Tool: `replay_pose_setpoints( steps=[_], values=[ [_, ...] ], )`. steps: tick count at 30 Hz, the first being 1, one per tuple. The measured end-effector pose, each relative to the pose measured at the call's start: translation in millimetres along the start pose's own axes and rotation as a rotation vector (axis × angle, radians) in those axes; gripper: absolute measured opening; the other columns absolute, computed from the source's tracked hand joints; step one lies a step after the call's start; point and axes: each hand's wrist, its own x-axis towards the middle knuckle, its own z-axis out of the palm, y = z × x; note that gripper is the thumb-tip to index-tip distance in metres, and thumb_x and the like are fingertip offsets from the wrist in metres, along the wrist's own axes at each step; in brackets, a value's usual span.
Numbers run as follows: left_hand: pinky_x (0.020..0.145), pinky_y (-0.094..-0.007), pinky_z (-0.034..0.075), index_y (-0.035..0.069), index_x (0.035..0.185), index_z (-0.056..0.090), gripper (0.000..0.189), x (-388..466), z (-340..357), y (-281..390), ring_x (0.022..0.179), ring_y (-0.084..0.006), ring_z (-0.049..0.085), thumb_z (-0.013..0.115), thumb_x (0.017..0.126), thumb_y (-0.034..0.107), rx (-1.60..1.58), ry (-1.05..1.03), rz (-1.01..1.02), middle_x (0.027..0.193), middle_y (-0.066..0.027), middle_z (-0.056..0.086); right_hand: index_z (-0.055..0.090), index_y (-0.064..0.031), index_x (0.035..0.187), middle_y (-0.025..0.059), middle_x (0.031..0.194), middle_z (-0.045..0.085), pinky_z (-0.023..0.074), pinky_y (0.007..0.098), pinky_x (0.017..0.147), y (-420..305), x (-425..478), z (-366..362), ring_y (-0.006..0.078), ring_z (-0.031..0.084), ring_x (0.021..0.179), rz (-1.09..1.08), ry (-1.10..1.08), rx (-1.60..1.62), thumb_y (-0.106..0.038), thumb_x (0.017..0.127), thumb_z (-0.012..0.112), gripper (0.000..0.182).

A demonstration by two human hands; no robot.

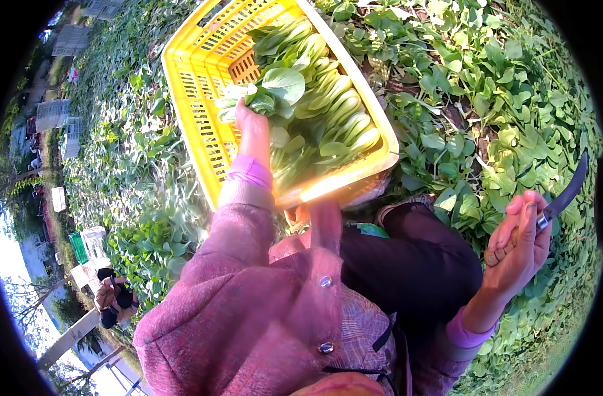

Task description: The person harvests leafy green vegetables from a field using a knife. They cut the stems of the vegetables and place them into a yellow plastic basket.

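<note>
My left hand [252, 121] grips a bunch of leafy greens [276, 94], likely bok choy, with its pale stalk ends toward the left. This hand is over the yellow plastic crate [195, 114], which is tilted in view. Inside the crate, cut greens [341, 104] lie stacked in rows along the right side, pale stalks facing right. Away from the crate, at the far right, my right hand [516, 242] is closed around the wooden handle of a curved harvesting knife [568, 190]. Its dark blade points up and outward over the plants.
Leafy plants [455, 99] grow densely on both sides of the crate. My bent leg [415, 262] in dark trousers lies below it, near a shoe [405, 205]. Far left, another person [115, 299] bends near white crates [94, 242] and a green crate [77, 247].
</note>
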Motion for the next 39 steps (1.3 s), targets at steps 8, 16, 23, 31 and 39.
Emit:
replay_pose_setpoints(
  steps=[8,16,23,31,39],
  values=[
    [0.077,-0.0443,0.054,-0.003,0.11,0.054,0.045,50.6,-42.0,-46.3,0.084,-0.0309,0.064,0.07,0.079,0.025,-0.019,0.338,-0.001,0.102,-0.0138,0.064,0.049,0.0036,0.105,0.007,0.079,0.052,0.0206,0.0163,0.03,12.6,2.3,0.0,0.001,0.03,0.038,-0.033,-0.012,-0.133,-0.013,0.098,0.046,0.018],
    [0.107,-0.0372,0.031,0.008,0.129,0.052,0.048,92.6,-65.6,-63.4,0.122,-0.026,0.048,0.047,0.093,0.039,0.742,0.107,-0.257,0.133,-0.0083,0.052,0.052,0.0033,0.106,0.0089,0.079,0.056,0.024,0.0161,0.032,3.7,1.5,-23.2,0.0018,0.036,0.04,-0.074,0.038,-0.126,-0.014,0.096,0.051,0.02],
    [0.1,-0.0372,0.037,0.009,0.128,0.053,0.045,110.5,-34.7,3.6,0.116,-0.029,0.052,0.053,0.088,0.03,1.013,-0.035,-0.156,0.128,-0.0108,0.056,0.059,-0.0003,0.101,0.0055,0.074,0.057,0.0288,0.0186,0.033,-1.3,8.6,-47.8,0.0048,0.041,0.041,-0.115,0.288,0.183,-0.021,0.093,0.059,0.023],
    [0.092,-0.0374,0.045,0.011,0.127,0.055,0.046,70.7,-36.7,-3.3,0.11,-0.0325,0.057,0.059,0.082,0.02,1.363,0.105,0.132,0.122,-0.0136,0.06,0.047,-0.0026,0.086,0.0052,0.063,0.054,0.0308,0.0182,0.028,1.1,-0.4,-106.5,0.0044,0.035,0.037,-0.172,0.016,-0.007,-0.031,0.099,0.046,0.032],
    [0.09,-0.0402,0.046,0.017,0.146,0.024,0.082,51.8,-34.1,1.2,0.116,-0.0332,0.054,0.062,0.074,0.009,2.115,-0.194,0.601,0.137,-0.019,0.045,0.049,-0.0013,0.086,-0.0004,0.063,0.034,0.0126,0.018,0.031,13.0,-12.0,-128.3,0.0033,0.026,0.047,0.063,0.41,-0.082,-0.019,0.094,0.048,0.019]
  ],
)
